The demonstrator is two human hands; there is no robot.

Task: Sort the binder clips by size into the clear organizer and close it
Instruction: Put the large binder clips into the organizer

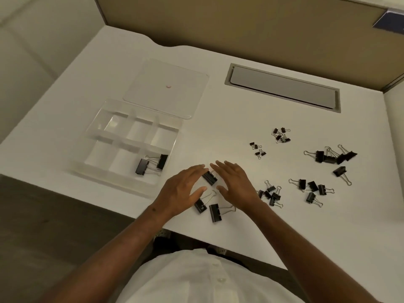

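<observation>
The clear organizer (96, 123) lies open on the left of the white desk, with two large black binder clips (142, 166) in its near right compartment. Its flat clear lid (153, 84) lies just behind it. My left hand (181, 189) and my right hand (236, 184) hover side by side with straight fingers over three large clips: one (210, 177) between the fingertips, two more (215, 212) near my wrists. Neither hand holds anything. Medium clips (312, 186) and small clips (281, 134) lie scattered to the right.
A grey cable hatch (284, 86) is set into the desk at the back. More large clips (330, 157) lie heaped at far right. A tan partition wall (240, 25) borders the desk's back. The near desk edge runs under my forearms.
</observation>
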